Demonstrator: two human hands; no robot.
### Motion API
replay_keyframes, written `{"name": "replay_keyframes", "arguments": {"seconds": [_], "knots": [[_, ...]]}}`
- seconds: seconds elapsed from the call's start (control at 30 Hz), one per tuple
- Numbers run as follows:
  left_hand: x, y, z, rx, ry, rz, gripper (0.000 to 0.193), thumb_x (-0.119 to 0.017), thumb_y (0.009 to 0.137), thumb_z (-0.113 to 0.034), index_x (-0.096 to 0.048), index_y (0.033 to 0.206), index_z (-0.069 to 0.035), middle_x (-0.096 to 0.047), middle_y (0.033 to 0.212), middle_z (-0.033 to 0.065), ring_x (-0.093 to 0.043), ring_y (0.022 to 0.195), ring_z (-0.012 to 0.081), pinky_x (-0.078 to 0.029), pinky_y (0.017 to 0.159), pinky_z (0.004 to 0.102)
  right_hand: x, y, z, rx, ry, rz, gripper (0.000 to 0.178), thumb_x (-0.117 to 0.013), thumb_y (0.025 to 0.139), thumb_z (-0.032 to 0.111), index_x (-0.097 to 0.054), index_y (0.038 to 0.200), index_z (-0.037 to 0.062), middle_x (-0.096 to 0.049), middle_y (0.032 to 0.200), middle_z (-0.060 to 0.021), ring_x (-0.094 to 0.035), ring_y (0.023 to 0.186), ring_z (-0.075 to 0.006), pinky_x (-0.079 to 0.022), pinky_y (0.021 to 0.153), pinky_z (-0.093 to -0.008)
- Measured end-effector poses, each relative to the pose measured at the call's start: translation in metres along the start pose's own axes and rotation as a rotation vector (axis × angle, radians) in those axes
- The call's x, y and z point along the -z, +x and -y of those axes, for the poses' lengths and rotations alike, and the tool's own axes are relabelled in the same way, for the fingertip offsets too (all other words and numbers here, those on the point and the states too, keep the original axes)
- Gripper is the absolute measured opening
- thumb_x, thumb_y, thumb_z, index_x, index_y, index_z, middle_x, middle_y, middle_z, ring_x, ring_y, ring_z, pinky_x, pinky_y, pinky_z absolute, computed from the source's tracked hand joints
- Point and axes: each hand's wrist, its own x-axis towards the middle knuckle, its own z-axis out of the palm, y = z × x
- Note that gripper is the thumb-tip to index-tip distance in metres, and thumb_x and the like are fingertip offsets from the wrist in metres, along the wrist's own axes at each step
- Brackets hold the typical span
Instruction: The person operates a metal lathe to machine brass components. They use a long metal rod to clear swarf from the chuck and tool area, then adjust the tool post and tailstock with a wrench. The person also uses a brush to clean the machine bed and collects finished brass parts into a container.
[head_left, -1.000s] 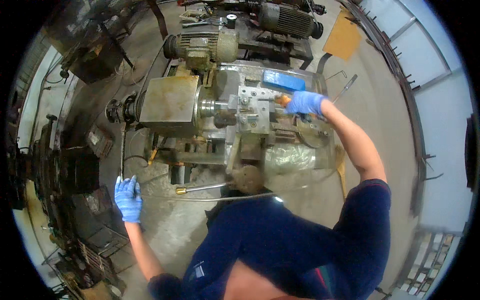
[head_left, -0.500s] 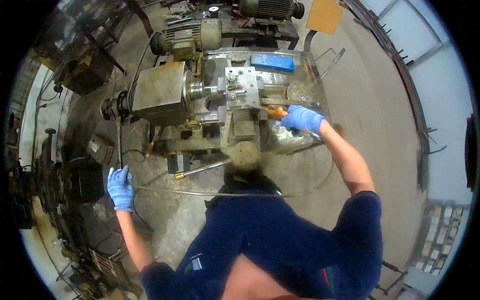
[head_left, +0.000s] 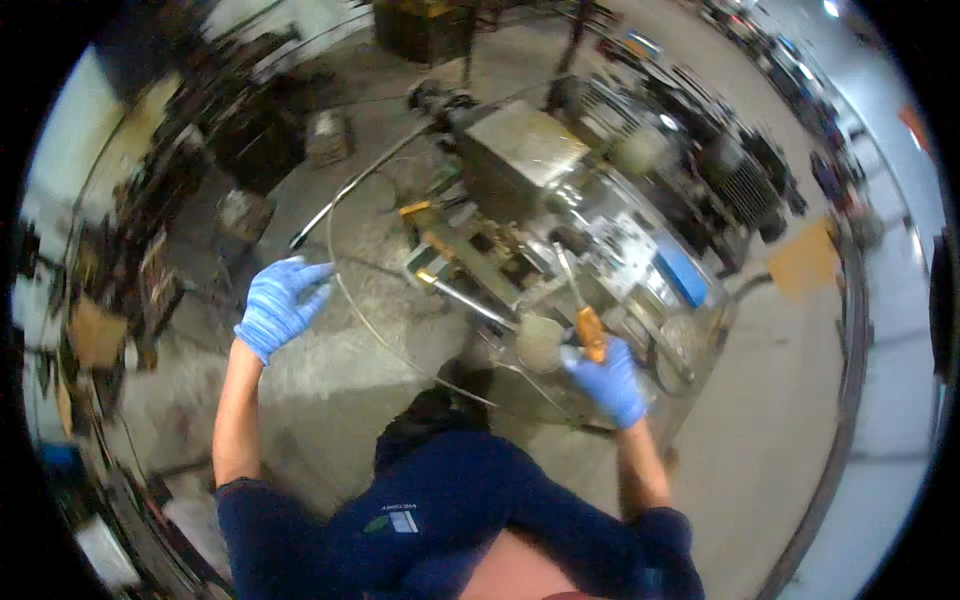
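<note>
My right hand (head_left: pixel 610 385), in a blue glove, is closed around the orange body of what looks like an air blow gun (head_left: pixel 591 335). Its thin metal nozzle points up and away, over the front of the machine (head_left: pixel 630 240). At the left, my left hand (head_left: pixel 283 308), gloved in blue too, is in the air with its fingers spread and holds nothing. A thin pale hose (head_left: pixel 375 325) curves past those fingertips; whether they touch it I cannot tell. Just beyond that hand is the dark end of a long metal lever (head_left: pixel 345 190), apart from the fingers.
The machine has a boxy metal housing (head_left: pixel 525 145), a round grey knob (head_left: pixel 540 343) and a bar handle (head_left: pixel 470 303) sticking out at the front. A blue box (head_left: pixel 680 275) lies on its bed. Electric motors (head_left: pixel 735 180) stand behind. Dark machinery (head_left: pixel 255 140) lines the left side.
The view has turned left, so the machine appears tilted and farther right. My left hand has come away from the lever's end. My right hand now points the blow gun up and forward.
</note>
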Motion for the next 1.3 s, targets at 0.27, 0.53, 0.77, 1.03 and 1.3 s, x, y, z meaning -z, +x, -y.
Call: {"name": "replay_keyframes", "arguments": {"seconds": [0.27,0.53,0.77,1.03,1.3], "knots": [[0.149,-0.086,-0.157,-0.258,-0.145,-0.427,0.024,-0.069,0.065,-0.013,-0.069,0.088,-0.006,-0.064,0.081,0.0072,-0.063,0.083,0.023,-0.053,0.079,0.0414,-0.132,0.015,0.086,0.511,0.136,0.516,0.05,-0.075,0.073,0.031,-0.058,0.112,0.0031,-0.062,0.078,-0.0149,-0.057,0.071,-0.0125,-0.048,0.067,-0.0307],[0.173,-0.163,-0.074,-0.079,0.206,-0.459,0.019,-0.062,0.072,-0.015,-0.066,0.087,-0.006,-0.061,0.076,0.0076,-0.061,0.075,0.0228,-0.051,0.073,0.0391,-0.281,0.017,0.19,0.889,-0.2,0.662,0.048,-0.072,0.074,0.037,-0.061,0.103,0.001,-0.061,0.075,-0.0195,-0.062,0.067,-0.0325,-0.049,0.061,-0.0349],[0.195,-0.24,0.038,0.118,0.35,-0.413,0.016,-0.056,0.077,-0.016,-0.063,0.086,-0.005,-0.059,0.072,0.008,-0.059,0.069,0.0227,-0.05,0.068,0.037,-0.43,0.008,0.315,1.022,-0.064,0.743,0.05,-0.074,0.072,0.033,-0.06,0.106,-0.0009,-0.062,0.084,-0.0116,-0.052,0.073,-0.0076,-0.047,0.067,-0.0271],[0.135,-0.325,0.181,0.464,0.046,-0.362,0.016,-0.053,0.078,-0.018,-0.062,0.086,-0.008,-0.058,0.067,0.0075,-0.059,0.066,0.0234,-0.048,0.071,0.0368,-0.522,0.025,0.375,0.989,-0.205,1.004,0.039,-0.076,0.073,0.03,-0.064,0.097,0.0026,-0.061,0.07,-0.0099,-0.051,0.061,-0.0103,-0.046,0.058,-0.0291],[0.027,-0.404,0.295,0.966,0.195,-0.171,0.014,-0.057,0.08,-0.025,-0.063,0.086,-0.014,-0.061,0.069,0.0116,-0.059,0.065,0.0311,-0.045,0.061,0.0424,-0.58,0.053,0.369,1.255,-0.856,1.361,0.057,-0.048,0.078,0.06,-0.061,0.064,0.0066,-0.058,0.062,-0.0198,-0.06,0.063,-0.037,-0.046,0.057,-0.0466]]}}
